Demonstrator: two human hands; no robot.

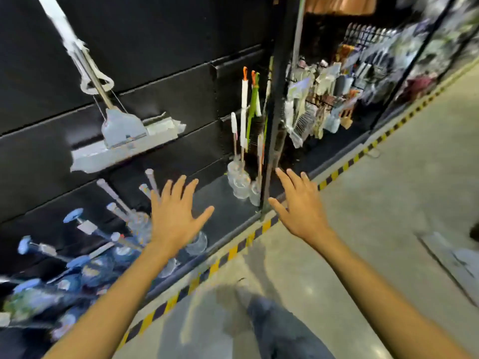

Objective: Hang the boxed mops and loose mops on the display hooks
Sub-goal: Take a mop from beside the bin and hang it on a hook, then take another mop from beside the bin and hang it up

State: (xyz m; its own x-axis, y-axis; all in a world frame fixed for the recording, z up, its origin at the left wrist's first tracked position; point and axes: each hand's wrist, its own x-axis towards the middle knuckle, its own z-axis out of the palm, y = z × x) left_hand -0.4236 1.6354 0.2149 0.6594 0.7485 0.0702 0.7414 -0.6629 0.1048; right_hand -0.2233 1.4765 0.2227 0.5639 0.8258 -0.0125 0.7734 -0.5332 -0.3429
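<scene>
A loose grey sponge mop [121,136] in clear wrap hangs against the black display wall [160,47] at upper left, its metal handle running up out of the frame. My left hand [176,216] is spread open below it, over the bottom shelf, holding nothing. My right hand [300,206] is also open with fingers apart, in front of the black upright post [274,125]. Neither hand touches a mop. The view is blurred by motion.
Toilet brushes and plungers in clear holders [241,177] stand on the bottom shelf [223,203]. Blue-topped plungers [75,255] crowd the lower left. Small wares hang on racks [326,99] to the right. Yellow-black tape [233,251] edges the concrete floor. My leg [280,330] is below.
</scene>
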